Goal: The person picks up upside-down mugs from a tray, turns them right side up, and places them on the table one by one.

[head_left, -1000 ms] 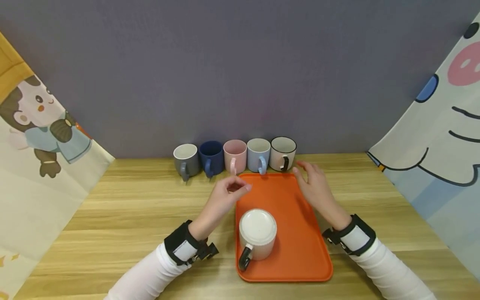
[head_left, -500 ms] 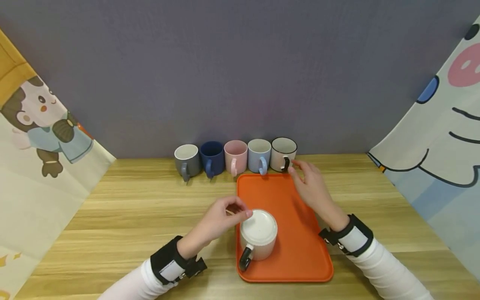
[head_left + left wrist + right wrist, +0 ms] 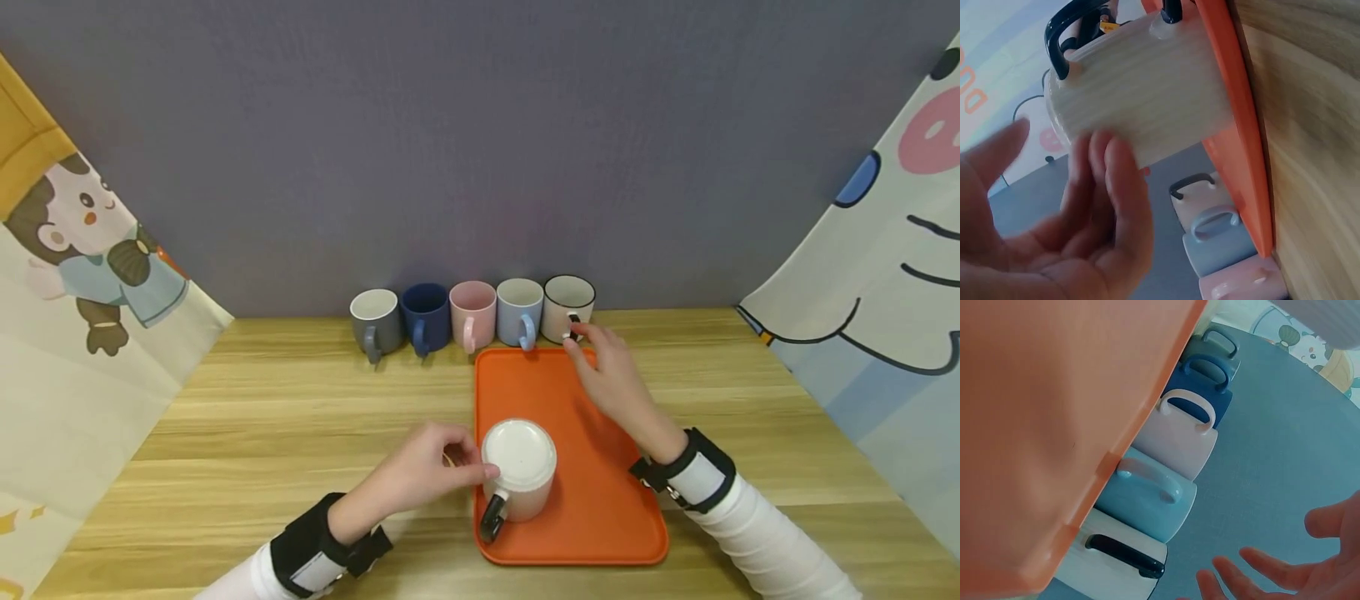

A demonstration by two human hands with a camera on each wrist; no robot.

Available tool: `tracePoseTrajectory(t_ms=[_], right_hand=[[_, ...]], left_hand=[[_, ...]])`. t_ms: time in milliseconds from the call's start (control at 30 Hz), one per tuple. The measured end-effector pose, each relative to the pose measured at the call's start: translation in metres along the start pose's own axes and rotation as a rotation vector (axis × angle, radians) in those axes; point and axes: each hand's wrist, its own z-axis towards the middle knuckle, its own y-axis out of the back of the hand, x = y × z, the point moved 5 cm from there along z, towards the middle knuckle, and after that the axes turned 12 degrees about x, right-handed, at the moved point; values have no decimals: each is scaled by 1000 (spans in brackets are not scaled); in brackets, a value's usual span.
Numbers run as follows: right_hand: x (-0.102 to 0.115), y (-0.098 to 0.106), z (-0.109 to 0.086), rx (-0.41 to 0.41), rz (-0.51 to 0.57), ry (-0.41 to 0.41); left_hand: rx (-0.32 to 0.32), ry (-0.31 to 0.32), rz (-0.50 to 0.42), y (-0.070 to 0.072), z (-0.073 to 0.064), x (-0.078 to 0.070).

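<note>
On the orange tray (image 3: 600, 508) a white mug (image 3: 519, 458) with a black handle stands upside down, its base facing up. My left hand (image 3: 427, 468) is at its left side, thumb and fingers apart, fingertips close by the mug wall in the left wrist view. At the back, a white mug (image 3: 558, 315) with a black rim and black handle stands upright. My right hand (image 3: 615, 383) reaches toward that handle with fingers loosely spread; the fingertips overlap the handle in the head view. The right wrist view has the right hand's fingers (image 3: 1272, 569) apart from the mug.
Left of the back white mug stand a light blue mug (image 3: 517, 312), a pink mug (image 3: 476, 312), a dark blue mug (image 3: 426, 317) and a grey mug (image 3: 377, 323), upright in a row. A grey wall panel (image 3: 480, 150) rises behind; the table (image 3: 300, 417) is wooden.
My left hand has come down and toward me, from beside the tray's far end to the upside-down mug. My right hand has shifted left toward the black-rimmed mug's handle. The mugs stay put.
</note>
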Motion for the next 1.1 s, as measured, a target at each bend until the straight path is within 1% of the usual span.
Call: tracePoseTrajectory(t_ms=[100, 167, 233, 333, 367, 433, 600, 667, 733, 800, 867, 1100], right_hand=[[3, -2, 0, 2, -3, 22], [4, -4, 0, 6, -3, 29], [4, -5, 0, 10, 1, 29], [5, -7, -1, 15, 6, 29], [5, -8, -1, 14, 9, 32], [6, -9, -1, 15, 8, 35], [5, -12, -2, 24, -4, 36], [5, -14, -2, 33, -5, 30], [4, -15, -2, 43, -3, 23], [3, -15, -2, 45, 2, 21], [3, -15, -1, 45, 4, 23], [-1, -11, -1, 30, 3, 16]], left_hand=[[93, -16, 5, -7, -1, 1], [143, -27, 15, -12, 0, 2], [173, -43, 15, -16, 1, 4], [188, -42, 2, -20, 2, 6], [190, -32, -24, -21, 2, 7], [186, 0, -105, -24, 2, 9], [150, 90, -384, -34, 2, 17], [137, 114, -472, -38, 1, 18], [128, 133, -533, -41, 0, 19], [120, 142, -561, -42, -1, 19], [108, 142, -557, -42, -1, 19], [69, 131, -509, -41, -4, 14]])
